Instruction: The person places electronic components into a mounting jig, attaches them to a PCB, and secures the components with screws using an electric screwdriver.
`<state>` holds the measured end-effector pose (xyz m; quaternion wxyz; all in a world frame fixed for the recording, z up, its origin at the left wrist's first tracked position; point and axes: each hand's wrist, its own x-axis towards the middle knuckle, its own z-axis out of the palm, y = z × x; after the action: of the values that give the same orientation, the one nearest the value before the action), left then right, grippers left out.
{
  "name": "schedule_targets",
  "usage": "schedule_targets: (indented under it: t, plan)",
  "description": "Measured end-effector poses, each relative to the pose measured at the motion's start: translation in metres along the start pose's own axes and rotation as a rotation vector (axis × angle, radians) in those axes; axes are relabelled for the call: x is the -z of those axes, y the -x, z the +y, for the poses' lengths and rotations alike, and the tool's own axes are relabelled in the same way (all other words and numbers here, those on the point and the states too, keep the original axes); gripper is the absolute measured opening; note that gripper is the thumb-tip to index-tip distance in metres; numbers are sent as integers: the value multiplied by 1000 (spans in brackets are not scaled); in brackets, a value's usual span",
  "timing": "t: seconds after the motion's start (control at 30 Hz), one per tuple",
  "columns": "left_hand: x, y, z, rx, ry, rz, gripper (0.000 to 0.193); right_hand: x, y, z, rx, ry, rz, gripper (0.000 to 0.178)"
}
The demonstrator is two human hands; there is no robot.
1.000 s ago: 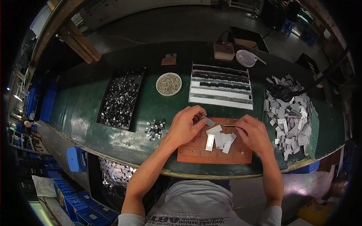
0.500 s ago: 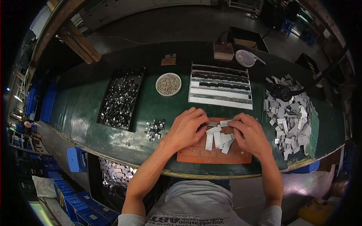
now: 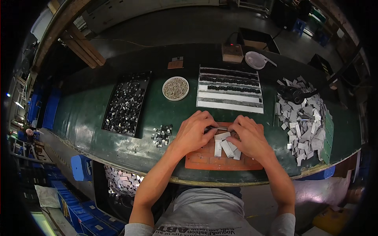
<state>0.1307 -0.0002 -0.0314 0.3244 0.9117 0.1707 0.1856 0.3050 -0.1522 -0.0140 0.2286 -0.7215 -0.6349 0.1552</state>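
Observation:
My left hand (image 3: 195, 131) and my right hand (image 3: 248, 135) meet over an orange mat (image 3: 204, 160) at the front of the green table (image 3: 90, 114). Between their fingertips they pinch a thin metal tool or strip (image 3: 217, 129) that lies level. A few white rectangular strips (image 3: 224, 146) lie fanned on the mat just under the hands, the right hand's fingers touching them.
A small heap of metal clips (image 3: 162, 134) lies left of the mat. Behind it stand a black tray of small parts (image 3: 126, 103), a white bowl of tiny pieces (image 3: 175, 88) and a white board with dark rows (image 3: 230, 89). A big pile of white strips (image 3: 301, 116) fills the right.
The two hands have drawn together over the mat; the left hand shifted right and the right hand closed in on the strips.

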Motion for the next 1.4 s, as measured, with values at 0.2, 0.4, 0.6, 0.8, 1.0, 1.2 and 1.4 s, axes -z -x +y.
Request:
schedule_targets:
  t: [0.2, 0.4, 0.6, 0.8, 1.0, 1.2, 1.4]
  plan:
    - [-1, 3, 3, -26, -27, 12, 13, 8, 12, 5, 168, -225, -20, 16]
    - [-11, 1, 5, -49, -57, 56, 12, 22, 30, 36, -218, -760, 132, 15]
    - [-16, 1, 9, -28, -100, 81, 10, 28, 12, 32, -192, -325, 146, 18]
    - [-21, -1, 12, -12, -121, 70, 11, 23, 11, 33, -205, -170, 33, 25]
    - [-19, -4, 12, -68, -128, 79, 14, 26, 17, 29, -176, -241, 82, 23]
    - [-22, -13, 27, -7, -63, -36, 20, 33, 39, 51, -272, -420, 162, 14]
    - [-40, -31, 25, -183, -76, -90, 18, 27, 60, 55, -197, -343, 266, 15]
